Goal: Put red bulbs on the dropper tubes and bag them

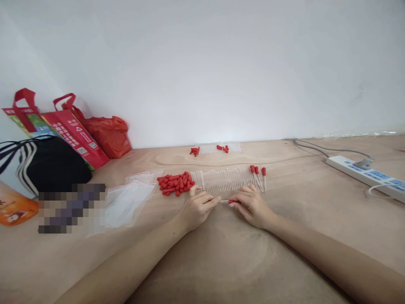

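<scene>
My left hand [198, 209] pinches a thin clear dropper tube [224, 202] lying level just above or on the table; my fingers hide its left part. At the tube's right end, a red rubber bulb [233, 202] is gripped by my right hand [255, 207]. How far the tube sits inside the bulb I cannot tell. Beyond both hands runs a row of clear dropper tubes [221, 179] laid side by side. Left of it is a heap of red rubber bulbs [175, 183]. Several droppers with red bulbs [257, 170] lie at the row's right end.
Clear zip bags [131, 202] lie to the left. Near the wall is another clear bag [207, 148] with small red bulbs by it. A white power strip [354, 171] with cords lies right. Red shopping bags [76, 133] and a black drawstring bag [63, 164] stand far left.
</scene>
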A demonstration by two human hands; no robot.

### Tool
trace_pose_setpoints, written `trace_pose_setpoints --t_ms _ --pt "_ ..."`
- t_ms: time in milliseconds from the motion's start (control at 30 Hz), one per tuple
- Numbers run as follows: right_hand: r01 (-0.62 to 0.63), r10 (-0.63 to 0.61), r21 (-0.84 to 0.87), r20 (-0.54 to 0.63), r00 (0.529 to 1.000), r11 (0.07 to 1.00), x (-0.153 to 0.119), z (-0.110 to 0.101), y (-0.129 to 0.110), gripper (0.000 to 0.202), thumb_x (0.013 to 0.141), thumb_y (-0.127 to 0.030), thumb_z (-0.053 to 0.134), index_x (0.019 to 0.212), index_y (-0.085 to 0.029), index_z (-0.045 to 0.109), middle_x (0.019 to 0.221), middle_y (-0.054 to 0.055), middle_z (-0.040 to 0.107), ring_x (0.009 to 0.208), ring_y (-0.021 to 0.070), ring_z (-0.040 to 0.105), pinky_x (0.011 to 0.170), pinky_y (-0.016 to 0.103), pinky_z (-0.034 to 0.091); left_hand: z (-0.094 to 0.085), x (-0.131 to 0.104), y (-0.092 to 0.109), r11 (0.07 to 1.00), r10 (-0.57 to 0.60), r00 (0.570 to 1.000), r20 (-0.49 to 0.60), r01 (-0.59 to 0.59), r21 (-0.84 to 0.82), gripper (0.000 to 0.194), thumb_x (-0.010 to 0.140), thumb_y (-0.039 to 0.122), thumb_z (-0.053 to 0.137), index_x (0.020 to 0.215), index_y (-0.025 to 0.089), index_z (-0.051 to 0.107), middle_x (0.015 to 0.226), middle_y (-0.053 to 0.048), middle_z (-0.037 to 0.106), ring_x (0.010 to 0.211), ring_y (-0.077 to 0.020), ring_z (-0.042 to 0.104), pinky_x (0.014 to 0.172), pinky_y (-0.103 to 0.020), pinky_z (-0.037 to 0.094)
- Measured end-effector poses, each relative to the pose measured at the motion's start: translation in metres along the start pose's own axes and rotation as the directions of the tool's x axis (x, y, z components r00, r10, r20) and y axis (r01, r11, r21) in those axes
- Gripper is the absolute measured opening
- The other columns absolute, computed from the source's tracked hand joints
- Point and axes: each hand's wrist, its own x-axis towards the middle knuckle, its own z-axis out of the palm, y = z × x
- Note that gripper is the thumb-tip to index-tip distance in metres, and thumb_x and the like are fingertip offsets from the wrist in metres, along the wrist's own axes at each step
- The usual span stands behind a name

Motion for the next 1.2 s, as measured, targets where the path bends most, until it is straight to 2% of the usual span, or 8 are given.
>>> trace_pose_setpoints --t_ms 433,767,1200 --pt "0.161 -0.166 -0.092 -0.056 0.985 0.983 0.0000 -0.0001 -0.0006 0.018 0.086 -0.027 0.045 0.080 -0.018 0.060 0.063 0.001 0.060 0.065 0.0140 0.047 0.066 0.032 0.027 -0.0027 0.0018 0.0017 0.993 0.099 0.994 0.042 -0.101 0.056 0.031 0.083 0.003 0.032 0.097 0.017 0.056 0.073 -0.001 0.064 0.068 -0.0123 0.055 0.085 -0.038 0.026" --pt "0.180 -0.185 -0.081 -0.061 0.981 0.980 0.0023 -0.0010 -0.0042 0.017 0.085 -0.023 0.044 0.082 -0.016 0.059 0.063 0.001 0.059 0.066 0.0140 0.046 0.068 0.032 0.026 -0.0014 0.0024 0.0046 0.987 0.139 0.989 -0.044 -0.135 0.082 0.025 0.083 0.004 0.035 0.095 0.015 0.054 0.068 0.000 0.062 0.064 -0.0114 0.052 0.081 -0.036 0.027" --pt "0.180 -0.184 -0.088 -0.039 0.982 0.980 0.0042 0.0042 -0.0049 0.019 0.085 -0.026 0.043 0.079 -0.016 0.058 0.064 0.002 0.058 0.067 0.0138 0.045 0.068 0.031 0.025 -0.0006 0.0043 0.0068 0.988 0.139 0.990 -0.019 -0.138 0.064 0.026 0.083 0.005 0.034 0.094 0.016 0.055 0.068 0.000 0.062 0.063 -0.0119 0.051 0.081 -0.036 0.028"
